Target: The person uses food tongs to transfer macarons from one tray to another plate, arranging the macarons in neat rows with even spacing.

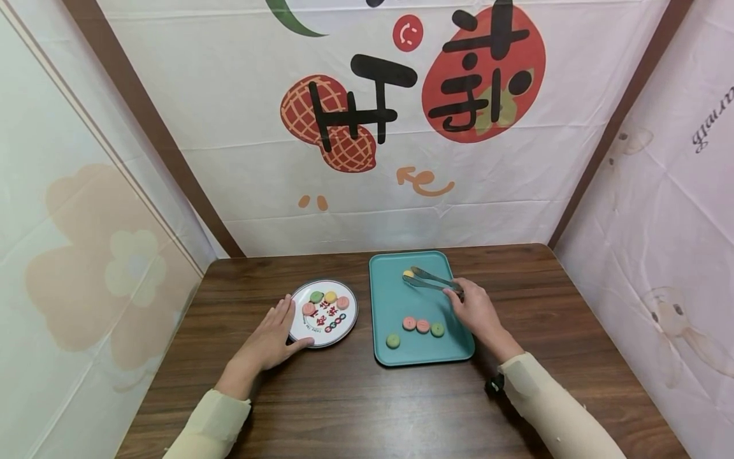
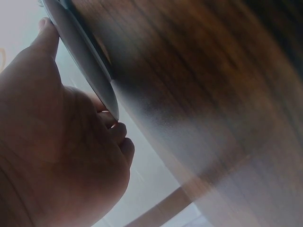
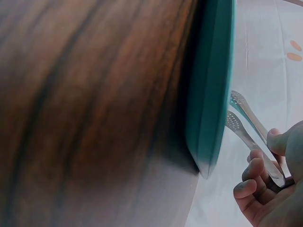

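- The yellow round piece (image 1: pixel 408 274) is on the far part of the green tray (image 1: pixel 395 299), by the tips of the tongs (image 1: pixel 431 276).
- The right hand (image 1: pixel 477 310), at the tray's right side, grips the tongs with its fingers.
- The left hand (image 1: pixel 269 338), left of the tray, rests loose fingers on the plate (image 1: pixel 344 335).
- A crooked squeeze could make the yellow piece pop out.
- A hard push on the rim could tip the plate.
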{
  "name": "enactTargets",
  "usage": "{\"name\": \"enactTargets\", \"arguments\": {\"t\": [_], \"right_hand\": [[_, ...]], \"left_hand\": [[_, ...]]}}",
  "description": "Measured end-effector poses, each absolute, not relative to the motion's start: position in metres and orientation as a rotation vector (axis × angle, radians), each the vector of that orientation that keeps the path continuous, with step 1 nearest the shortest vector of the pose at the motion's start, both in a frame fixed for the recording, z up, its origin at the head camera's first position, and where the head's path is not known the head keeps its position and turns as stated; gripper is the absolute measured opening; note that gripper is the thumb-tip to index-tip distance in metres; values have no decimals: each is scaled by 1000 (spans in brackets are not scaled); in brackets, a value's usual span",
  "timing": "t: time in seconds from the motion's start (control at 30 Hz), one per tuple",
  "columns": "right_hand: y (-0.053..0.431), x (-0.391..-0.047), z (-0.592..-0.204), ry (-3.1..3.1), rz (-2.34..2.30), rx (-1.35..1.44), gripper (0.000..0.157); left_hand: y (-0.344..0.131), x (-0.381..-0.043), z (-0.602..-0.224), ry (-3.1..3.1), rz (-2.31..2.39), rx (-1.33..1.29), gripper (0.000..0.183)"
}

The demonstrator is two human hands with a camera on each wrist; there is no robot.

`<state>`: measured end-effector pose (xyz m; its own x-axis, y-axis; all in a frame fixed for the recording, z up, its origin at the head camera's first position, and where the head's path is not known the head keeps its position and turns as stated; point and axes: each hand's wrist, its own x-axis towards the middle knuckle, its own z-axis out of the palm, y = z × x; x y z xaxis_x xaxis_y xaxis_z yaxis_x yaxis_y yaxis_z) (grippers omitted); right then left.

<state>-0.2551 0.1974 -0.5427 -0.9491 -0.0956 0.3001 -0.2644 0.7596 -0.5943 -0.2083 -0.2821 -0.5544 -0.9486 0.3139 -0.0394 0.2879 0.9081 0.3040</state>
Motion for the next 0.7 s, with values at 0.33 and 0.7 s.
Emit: {"name": "enactTargets", "arguments": {"t": [0.33,0.7], "right_hand": [[196,-257,-542,-2720,957,284,41],[197,-258,-542,-2737,962,278,41]], "left_hand": [[-283,-208,-554,2983,453,478,111],[-283,-208,-554,2979,461,469,112]]}}
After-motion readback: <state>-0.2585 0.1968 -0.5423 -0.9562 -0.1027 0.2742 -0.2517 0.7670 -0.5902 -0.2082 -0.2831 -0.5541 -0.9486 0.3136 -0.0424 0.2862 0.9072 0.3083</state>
